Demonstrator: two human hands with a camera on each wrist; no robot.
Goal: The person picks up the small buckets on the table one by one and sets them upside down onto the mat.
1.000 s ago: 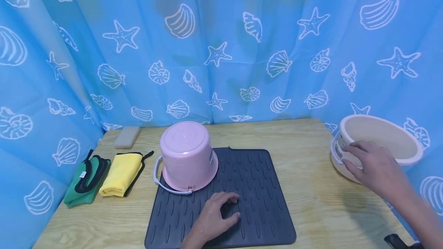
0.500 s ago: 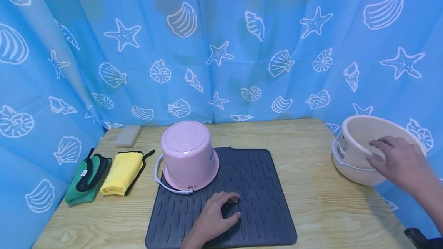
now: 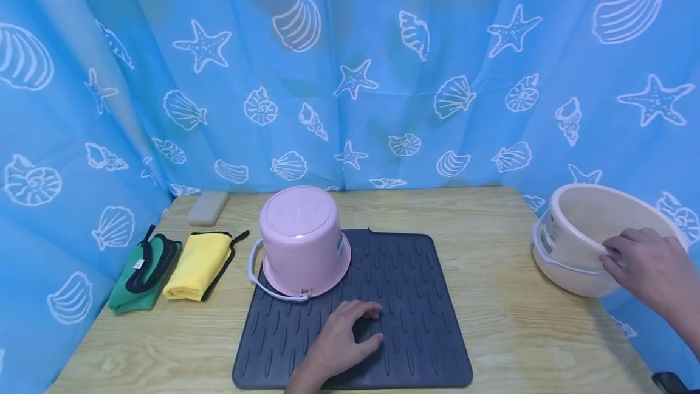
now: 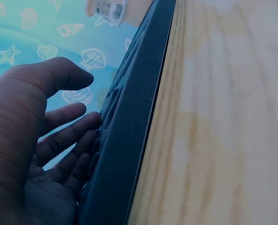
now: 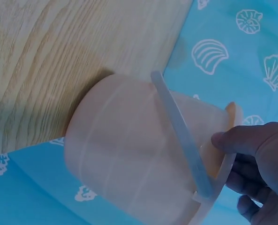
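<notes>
At the table's right edge, a cream bucket (image 3: 579,263) stands upright, its pale handle (image 5: 181,131) hanging along its side. My right hand (image 3: 651,266) grips its near rim; in the right wrist view the thumb (image 5: 235,140) lies outside the wall and the fingers (image 5: 244,180) are on the inner side. My left hand (image 3: 341,339) rests loosely on the black ribbed mat (image 3: 415,327), thumb and fingers apart, holding nothing. Just beyond it, a pink bucket (image 3: 303,248) sits upside down on the mat's far left part, its white handle (image 3: 276,293) lying around the rim.
A folded yellow cloth (image 3: 199,266) and a green cloth (image 3: 133,297) with black trim lie on the left of the wooden table (image 3: 492,230). Behind them is a pale block (image 3: 208,208). A blue shell-print curtain (image 3: 383,132) surrounds the back and sides.
My right hand has travelled rightward from over the cream bucket's left side and taken hold of its near rim. The left hand has stayed on the mat. The head view has shifted slightly.
</notes>
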